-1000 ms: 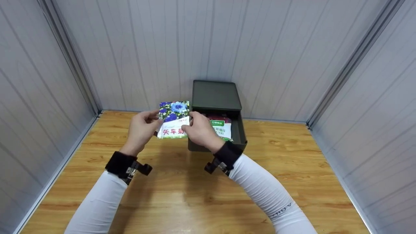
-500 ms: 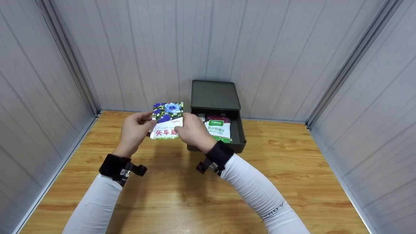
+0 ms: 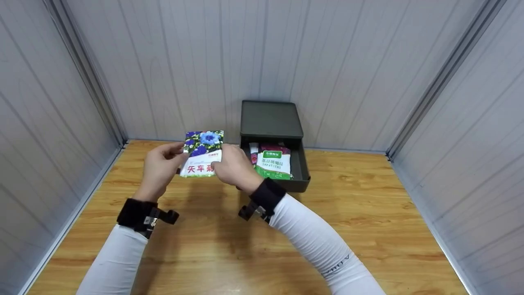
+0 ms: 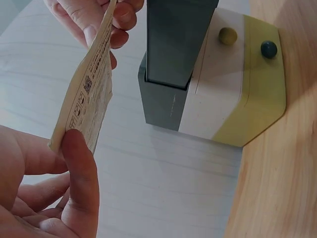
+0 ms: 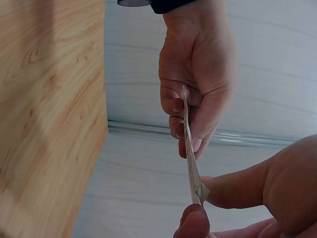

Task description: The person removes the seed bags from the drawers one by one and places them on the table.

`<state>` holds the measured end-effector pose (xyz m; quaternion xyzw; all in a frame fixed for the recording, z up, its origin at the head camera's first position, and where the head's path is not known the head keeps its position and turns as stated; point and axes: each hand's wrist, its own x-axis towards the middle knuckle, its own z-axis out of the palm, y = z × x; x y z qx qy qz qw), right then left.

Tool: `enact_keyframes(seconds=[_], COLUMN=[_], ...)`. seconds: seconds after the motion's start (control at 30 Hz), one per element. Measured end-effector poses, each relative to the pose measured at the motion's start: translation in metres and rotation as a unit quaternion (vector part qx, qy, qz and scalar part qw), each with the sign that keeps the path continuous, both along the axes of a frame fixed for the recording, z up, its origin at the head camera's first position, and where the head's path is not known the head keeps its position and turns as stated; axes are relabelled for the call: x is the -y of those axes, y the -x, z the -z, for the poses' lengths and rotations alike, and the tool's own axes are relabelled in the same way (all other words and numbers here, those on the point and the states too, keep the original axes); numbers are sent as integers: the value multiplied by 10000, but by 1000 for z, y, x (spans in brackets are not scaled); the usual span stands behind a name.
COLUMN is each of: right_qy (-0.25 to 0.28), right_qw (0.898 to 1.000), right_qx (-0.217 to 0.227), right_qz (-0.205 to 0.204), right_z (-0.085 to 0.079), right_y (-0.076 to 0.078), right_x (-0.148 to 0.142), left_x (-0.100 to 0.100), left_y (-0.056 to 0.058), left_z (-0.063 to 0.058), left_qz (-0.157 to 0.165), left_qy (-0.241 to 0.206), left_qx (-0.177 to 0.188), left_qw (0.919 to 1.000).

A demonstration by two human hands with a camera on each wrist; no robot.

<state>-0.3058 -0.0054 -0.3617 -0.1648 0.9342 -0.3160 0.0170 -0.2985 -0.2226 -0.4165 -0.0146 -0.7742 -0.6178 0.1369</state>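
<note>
Flower packet [image 3: 202,155] shifted left, green packet [image 3: 275,165] uncovered

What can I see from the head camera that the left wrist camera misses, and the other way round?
Only the head view shows the blue-bloom front of the flower packet, the green-and-white packet lying in the open drawer, and the white sleeves.

Only the left wrist view shows print on the flower packet's back, and the box's cream and yellow-green parts with an olive knob and a dark knob.

Both show the left hand and right hand holding the flower packet, the box, and the wooden surface.
</note>
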Motion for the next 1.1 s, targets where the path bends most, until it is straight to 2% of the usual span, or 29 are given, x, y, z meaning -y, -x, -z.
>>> enact_keyframes(seconds=[0.33,0.57,0.7,0.9,0.97,1.1], right_qy=[129,155,120,-32,-6,397], right_qw=[9975,9979,9995,9996,9996,9991], right_qx=[-400,-358,-170,272,270,-2], right_qz=[-564,-512,-255,117,111,-134], right_z=[13,21,31,51,56,69], right_y=[-2,-8,-10,-10,-12,-12], right_x=[16,26,31,37,37,36], left_x=[14,22,26,26,26,25], left_y=[-3,-6,-6,-8,-8,-7], left_z=[10,20,26,38,43,52], left_qz=[-176,-178,-115,-61,-65,-109], left_qy=[279,360,400,543,581,683], left_qx=[155,213,222,491,582,659], left_qw=[9993,9990,9989,9973,9966,9954])
